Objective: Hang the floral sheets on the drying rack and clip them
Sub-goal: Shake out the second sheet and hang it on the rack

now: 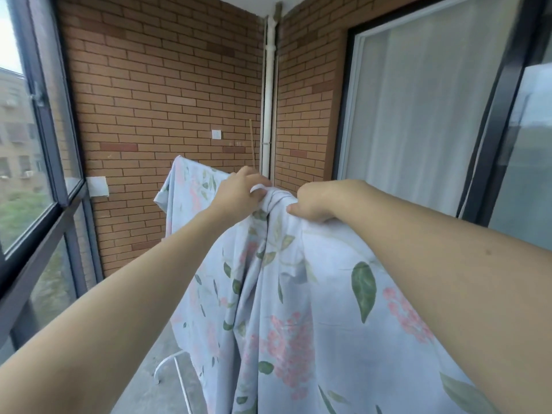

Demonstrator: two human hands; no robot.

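Fingers (259, 191) of the left hand (239, 194) are curled tight round a bunched fold of the floral sheet (298, 294), and those of the right hand (313, 203) pinch the same fold just beside them, thumb underneath, so both hands are closed on cloth with only a short ridge of fabric between. From that ridge the sheet falls away below and toward the person, while beyond the left fingers its far end lies draped over what I take to be the top of the drying rack (170, 361), of which only a white foot shows low down, beneath the left forearm. To do this step well, I would slide the hands apart along the top edge so the bunch opens out flat, keeping a light tension so the cloth does not slip off. The hang on each side should be evened before one hand lets go. No clips are in view, so fetching them is left until the sheet sits steady.
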